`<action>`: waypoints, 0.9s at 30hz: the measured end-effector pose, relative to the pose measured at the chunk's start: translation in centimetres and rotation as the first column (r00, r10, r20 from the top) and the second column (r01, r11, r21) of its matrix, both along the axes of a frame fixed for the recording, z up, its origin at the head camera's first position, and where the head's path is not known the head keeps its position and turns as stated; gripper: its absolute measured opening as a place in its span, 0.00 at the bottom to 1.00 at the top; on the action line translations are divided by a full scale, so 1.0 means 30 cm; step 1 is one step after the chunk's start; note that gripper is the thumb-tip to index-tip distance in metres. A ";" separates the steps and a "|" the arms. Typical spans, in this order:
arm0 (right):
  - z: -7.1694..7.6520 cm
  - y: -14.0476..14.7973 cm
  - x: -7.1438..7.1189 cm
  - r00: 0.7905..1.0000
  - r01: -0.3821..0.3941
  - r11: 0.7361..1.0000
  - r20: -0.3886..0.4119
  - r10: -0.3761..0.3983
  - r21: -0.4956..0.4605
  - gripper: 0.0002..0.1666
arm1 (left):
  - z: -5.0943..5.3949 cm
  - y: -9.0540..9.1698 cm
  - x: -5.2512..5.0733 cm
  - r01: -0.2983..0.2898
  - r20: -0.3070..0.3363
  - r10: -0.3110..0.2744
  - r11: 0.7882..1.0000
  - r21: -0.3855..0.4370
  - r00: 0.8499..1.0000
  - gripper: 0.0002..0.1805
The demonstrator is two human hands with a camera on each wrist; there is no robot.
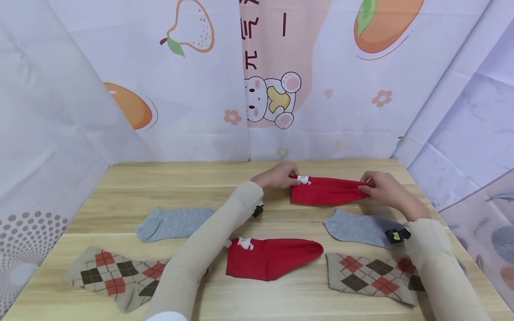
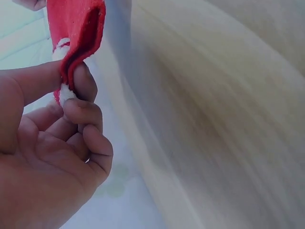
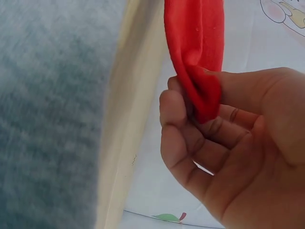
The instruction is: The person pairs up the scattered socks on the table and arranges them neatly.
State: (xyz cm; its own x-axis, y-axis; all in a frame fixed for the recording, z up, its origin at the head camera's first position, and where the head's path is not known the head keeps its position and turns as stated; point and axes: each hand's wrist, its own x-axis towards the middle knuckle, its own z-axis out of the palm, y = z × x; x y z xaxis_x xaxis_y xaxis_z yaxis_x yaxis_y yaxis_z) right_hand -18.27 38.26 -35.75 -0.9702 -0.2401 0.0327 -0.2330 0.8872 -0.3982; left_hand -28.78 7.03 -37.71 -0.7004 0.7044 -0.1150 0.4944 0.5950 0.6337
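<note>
Stretched between both hands near the table's back edge is a red sock (image 1: 325, 191) with a white figure at its cuff. My left hand (image 1: 280, 175) pinches the cuff corner between thumb and fingers; the left wrist view shows the folded opening of the red sock (image 2: 78, 33). At the other end my right hand (image 1: 383, 189) pinches the toe, and the right wrist view shows the red sock (image 3: 198, 52) bunched there. Closer to the front, a second red sock (image 1: 273, 258) lies flat on the table, its cuff to the left.
A grey sock (image 1: 174, 223) lies at left, partly behind the left sleeve. Another grey sock (image 1: 357, 227) lies under the right wrist. Argyle socks lie at front left (image 1: 114, 274) and front right (image 1: 373, 274), partly covered by the arms. A printed curtain (image 1: 201, 111) hangs behind the wooden table (image 1: 156, 178).
</note>
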 end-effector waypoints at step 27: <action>0.010 -0.093 0.019 0.997 -0.071 0.994 0.028 0.073 -0.079 0.07 | 0.040 -0.173 0.088 -0.089 -0.107 0.082 0.994 -0.062 0.991 0.07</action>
